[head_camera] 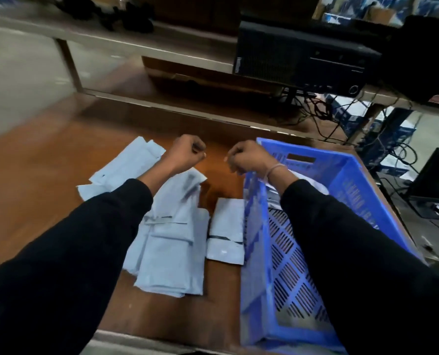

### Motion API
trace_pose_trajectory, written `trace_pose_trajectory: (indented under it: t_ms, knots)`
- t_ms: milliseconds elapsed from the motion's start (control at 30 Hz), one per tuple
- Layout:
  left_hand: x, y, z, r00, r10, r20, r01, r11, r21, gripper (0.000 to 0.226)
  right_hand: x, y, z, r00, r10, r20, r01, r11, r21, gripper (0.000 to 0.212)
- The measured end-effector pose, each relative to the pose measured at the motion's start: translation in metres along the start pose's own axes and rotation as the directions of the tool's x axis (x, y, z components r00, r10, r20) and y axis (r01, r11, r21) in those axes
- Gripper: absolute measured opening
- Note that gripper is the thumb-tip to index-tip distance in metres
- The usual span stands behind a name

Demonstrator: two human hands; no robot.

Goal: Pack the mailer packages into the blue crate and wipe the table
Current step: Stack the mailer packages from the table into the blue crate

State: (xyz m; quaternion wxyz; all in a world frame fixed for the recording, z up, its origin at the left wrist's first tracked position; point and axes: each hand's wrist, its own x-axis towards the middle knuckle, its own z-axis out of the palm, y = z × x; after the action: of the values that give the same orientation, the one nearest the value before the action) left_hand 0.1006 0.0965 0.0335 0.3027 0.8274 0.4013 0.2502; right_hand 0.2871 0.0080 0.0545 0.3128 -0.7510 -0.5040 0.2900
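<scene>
L→R. Far-left pair of mailers [126,165] lies angled on the wood surface [41,180], partly under the left forearm. Main stack of mailers [173,242] sits centre, fanned and overlapping, prob. dumped loose for sorting. One single mailer [226,231] lies flat just beside the blue crate [367,201], touching or nearly touching its near wall; likely next to go in.

Left hand [186,153]: raised above the surface, fingers curled into a loose fist, nothing visibly held; a mailer corner shows just below the wrist but contact can't be told (motion blur). Forearm extended fwd, dark sleeve to wrist.

Right hand [249,157]: also curled closed, raised over the crate's left rim, band on wrist. Whether it pinches anything: can't tell, possibly thin strip, too small.

Crate at right edge of surface, mostly empty; a few white/pale packets [305,180] at far end, partly hidden by right arm. Packing judged early. Wipe not begun; no cloth in view.
</scene>
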Motion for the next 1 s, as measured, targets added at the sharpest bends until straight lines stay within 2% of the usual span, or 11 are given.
trace_pose_trajectory:
  t_ms: [100,133,233,367,467,567,700,800,867,967,1000]
  knots:
    - [-0.011,-0.026,-0.018,0.996,-0.088,-0.018,0.088,0.996,0.01,0.025,0.008,-0.014,0.042,0.974,0.092,0.208,-0.061,0.987,-0.151,0.008]
    - [-0.015,-0.033,-0.024,0.993,-0.111,-0.03,0.112,0.993,0.022,0.026,0.012,-0.016,0.057,0.966,0.123,0.23,-0.086,0.983,-0.162,0.006]
    - [-0.024,-0.054,-0.04,0.986,-0.158,-0.062,0.162,0.985,0.065,0.027,0.021,-0.02,0.093,0.931,0.278,0.236,-0.309,0.945,0.105,0.018]
    - [-0.035,-0.076,-0.058,0.98,-0.187,-0.075,0.193,0.976,0.097,0.028,0.029,-0.03,0.132,0.909,0.336,0.247,-0.41,0.829,0.379,0.015]
    - [-0.041,-0.089,-0.067,0.977,-0.205,-0.055,0.21,0.973,0.094,0.031,0.035,-0.035,0.149,0.889,0.365,0.275,-0.456,0.747,0.483,0.019]
    - [-0.042,-0.1,-0.072,0.979,-0.204,-0.022,0.206,0.974,0.092,0.033,0.037,-0.04,0.153,0.872,0.398,0.285,-0.49,0.706,0.511,0.019]
    - [-0.044,-0.098,-0.074,0.978,-0.203,-0.055,0.207,0.975,0.085,0.037,0.042,-0.044,0.142,0.847,0.407,0.342,-0.531,0.614,0.584,0.013]
    - [-0.041,-0.093,-0.077,0.959,-0.285,-0.007,0.282,0.954,-0.106,0.038,0.042,-0.048,0.123,0.879,0.339,0.335,-0.475,0.561,0.678,0.009]
    - [-0.039,-0.089,-0.081,0.926,-0.367,0.082,0.375,0.878,-0.297,0.04,0.042,-0.05,0.114,0.899,0.318,0.302,-0.435,0.562,0.704,0.005]
    - [-0.037,-0.086,-0.086,0.901,-0.386,0.2,0.433,0.831,-0.348,0.04,0.042,-0.05,0.112,0.908,0.33,0.257,-0.412,0.596,0.689,0.0]
    - [-0.039,-0.086,-0.086,0.899,-0.39,0.198,0.436,0.83,-0.349,0.039,0.043,-0.049,0.114,0.908,0.355,0.225,-0.408,0.619,0.671,0.007]
